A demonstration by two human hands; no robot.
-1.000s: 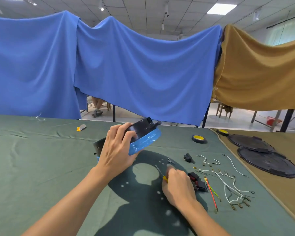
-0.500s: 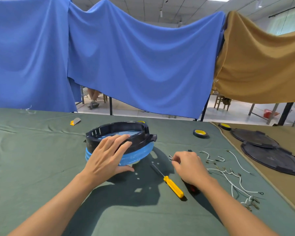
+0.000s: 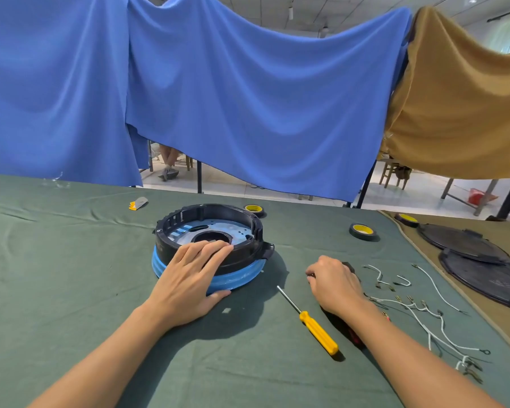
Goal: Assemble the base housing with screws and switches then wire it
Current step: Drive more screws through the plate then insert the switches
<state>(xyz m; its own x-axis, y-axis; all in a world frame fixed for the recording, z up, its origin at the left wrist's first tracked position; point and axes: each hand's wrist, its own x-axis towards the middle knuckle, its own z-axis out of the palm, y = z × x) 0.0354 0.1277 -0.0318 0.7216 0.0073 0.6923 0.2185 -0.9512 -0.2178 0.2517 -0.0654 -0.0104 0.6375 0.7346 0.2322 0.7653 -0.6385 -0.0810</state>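
The round base housing (image 3: 171, 231), black above with a blue band below, stands open side up on the green cloth. My left hand (image 3: 189, 278) rests on its near rim with the fingers laid fairly straight over the edge and the thumb on the cloth. My right hand (image 3: 334, 285) is to the right of the housing, knuckles up and fingers curled down to the cloth. What its fingertips hold is hidden. A yellow-handled screwdriver (image 3: 318, 332) lies loose between my forearms. White terminal wires (image 3: 424, 313) are spread to the right.
A black part (image 3: 348, 265) peeks out behind my right hand, and a dark red-marked part (image 3: 354, 337) lies under my forearm. Tape rolls (image 3: 362, 231) (image 3: 254, 209) and a small knife (image 3: 138, 204) lie farther back. Two black discs (image 3: 465, 242) sit on brown cloth at the right.
The housing went from raised and tilted in my left hand to standing flat on the cloth. My right hand let go of the screwdriver and moved right toward the small parts.
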